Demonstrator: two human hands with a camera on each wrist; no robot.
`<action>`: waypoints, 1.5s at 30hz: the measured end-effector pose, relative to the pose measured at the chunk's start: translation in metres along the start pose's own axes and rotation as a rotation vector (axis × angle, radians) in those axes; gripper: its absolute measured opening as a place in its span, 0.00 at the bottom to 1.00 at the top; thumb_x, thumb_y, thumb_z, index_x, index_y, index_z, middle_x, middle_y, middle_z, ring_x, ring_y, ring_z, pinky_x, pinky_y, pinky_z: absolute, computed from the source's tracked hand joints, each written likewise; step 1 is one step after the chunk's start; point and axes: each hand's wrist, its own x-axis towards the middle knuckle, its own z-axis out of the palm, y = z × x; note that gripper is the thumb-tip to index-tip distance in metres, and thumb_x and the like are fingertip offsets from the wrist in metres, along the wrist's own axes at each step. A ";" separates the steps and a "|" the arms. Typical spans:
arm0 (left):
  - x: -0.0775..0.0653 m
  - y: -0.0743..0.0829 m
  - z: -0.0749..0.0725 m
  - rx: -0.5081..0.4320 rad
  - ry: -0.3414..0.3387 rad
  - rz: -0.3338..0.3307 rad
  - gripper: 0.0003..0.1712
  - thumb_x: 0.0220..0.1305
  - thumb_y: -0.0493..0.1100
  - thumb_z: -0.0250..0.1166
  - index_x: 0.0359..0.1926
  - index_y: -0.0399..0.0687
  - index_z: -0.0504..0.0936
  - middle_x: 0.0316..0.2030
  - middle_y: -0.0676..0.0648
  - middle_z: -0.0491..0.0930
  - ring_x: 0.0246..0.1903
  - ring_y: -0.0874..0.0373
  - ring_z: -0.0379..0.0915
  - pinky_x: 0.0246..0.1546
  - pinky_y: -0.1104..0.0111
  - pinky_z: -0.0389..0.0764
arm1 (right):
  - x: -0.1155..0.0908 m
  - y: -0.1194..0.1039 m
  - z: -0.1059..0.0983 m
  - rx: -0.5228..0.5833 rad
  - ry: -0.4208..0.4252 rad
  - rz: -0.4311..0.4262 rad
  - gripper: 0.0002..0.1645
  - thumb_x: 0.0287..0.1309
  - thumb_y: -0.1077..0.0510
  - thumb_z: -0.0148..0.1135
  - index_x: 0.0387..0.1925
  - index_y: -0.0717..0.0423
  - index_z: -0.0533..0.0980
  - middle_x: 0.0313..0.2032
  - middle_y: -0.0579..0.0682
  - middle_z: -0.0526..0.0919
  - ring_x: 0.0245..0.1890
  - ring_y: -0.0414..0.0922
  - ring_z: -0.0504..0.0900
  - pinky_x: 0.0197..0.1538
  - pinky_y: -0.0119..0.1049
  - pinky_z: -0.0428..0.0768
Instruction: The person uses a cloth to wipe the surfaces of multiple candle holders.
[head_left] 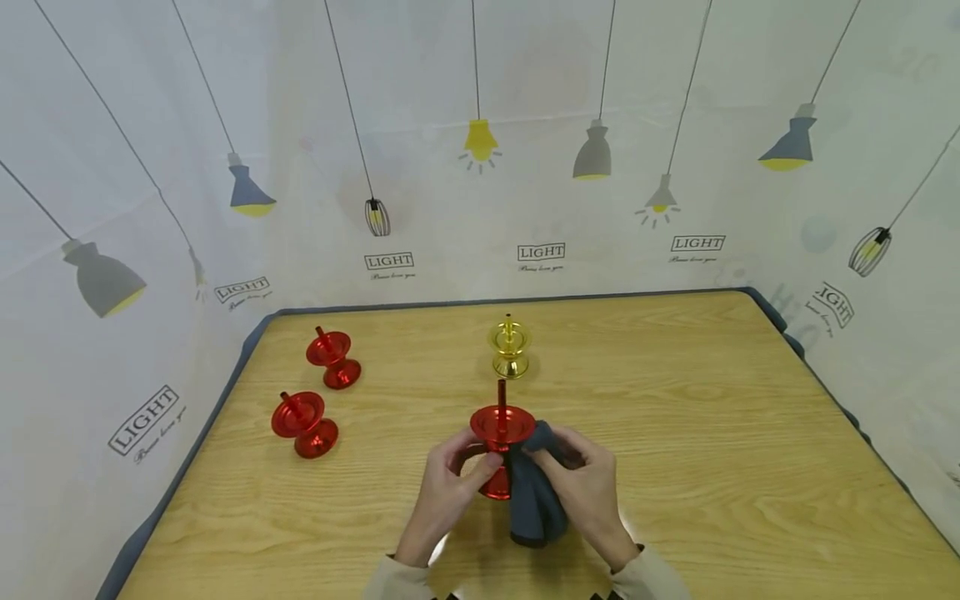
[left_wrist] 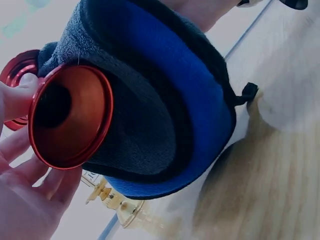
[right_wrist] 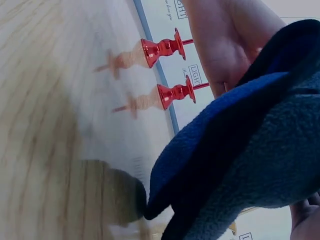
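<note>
Near the front middle of the table, my left hand grips a red metal candle holder by its stem, thumb in front. The holder is upright in the head view, its spike pointing up; the left wrist view looks into its hollow base. In my right hand a dark blue-grey cloth is pinched and lies against the right side of the holder. A brighter blue side of the cloth shows in the left wrist view. The cloth hides part of the right fingers.
Two more red candle holders, a rear one and a nearer one, stand on the left of the wooden table. A gold candle holder stands just beyond my hands. A lamp-printed curtain surrounds the table's back and sides.
</note>
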 end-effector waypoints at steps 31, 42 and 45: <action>0.002 0.000 0.013 0.041 0.210 -0.089 0.18 0.50 0.37 0.80 0.44 0.47 0.86 0.41 0.45 0.87 0.43 0.57 0.84 0.50 0.63 0.84 | 0.001 0.008 0.004 -0.053 0.052 -0.007 0.13 0.52 0.68 0.76 0.40 0.57 0.87 0.36 0.55 0.90 0.34 0.35 0.88 0.38 0.26 0.85; 0.001 0.003 0.007 0.019 0.140 -0.064 0.15 0.57 0.33 0.75 0.46 0.38 0.84 0.41 0.39 0.86 0.42 0.61 0.83 0.49 0.68 0.83 | 0.003 0.006 0.003 -0.010 0.018 0.044 0.10 0.54 0.64 0.76 0.40 0.55 0.87 0.36 0.54 0.90 0.33 0.37 0.88 0.38 0.29 0.85; 0.001 0.000 0.004 0.008 0.091 -0.053 0.14 0.61 0.34 0.72 0.48 0.37 0.84 0.44 0.38 0.86 0.44 0.62 0.83 0.52 0.68 0.82 | 0.003 0.006 0.002 -0.005 0.018 0.041 0.11 0.54 0.65 0.76 0.40 0.55 0.87 0.36 0.55 0.90 0.33 0.36 0.88 0.38 0.28 0.85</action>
